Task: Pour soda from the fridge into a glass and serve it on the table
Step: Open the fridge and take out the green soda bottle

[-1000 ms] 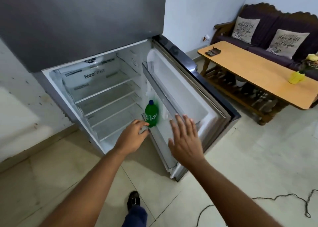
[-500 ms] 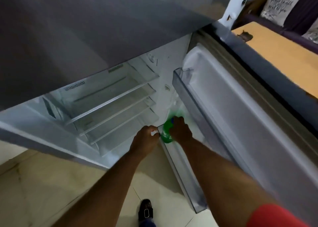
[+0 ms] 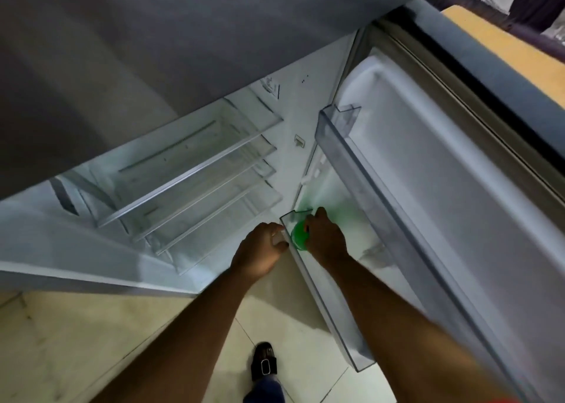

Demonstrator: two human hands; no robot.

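Now your right hand [image 3: 325, 239] has its fingers wrapped round the green soda bottle [image 3: 299, 237] to lift it, while your left hand [image 3: 263, 248] grips the door bin [image 3: 324, 305] corner, steadying it.

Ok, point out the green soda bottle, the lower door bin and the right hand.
green soda bottle [image 3: 299, 240]: head view, on its green shoulder.
lower door bin [image 3: 333, 320]: head view, on its clear front wall.
right hand [image 3: 325, 239]: head view, on its back.

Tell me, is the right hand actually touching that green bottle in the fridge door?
Touching. The head view shows the right hand with its fingers curled over the top of the green soda bottle, which stands in the lower door shelf; no gap shows between them.
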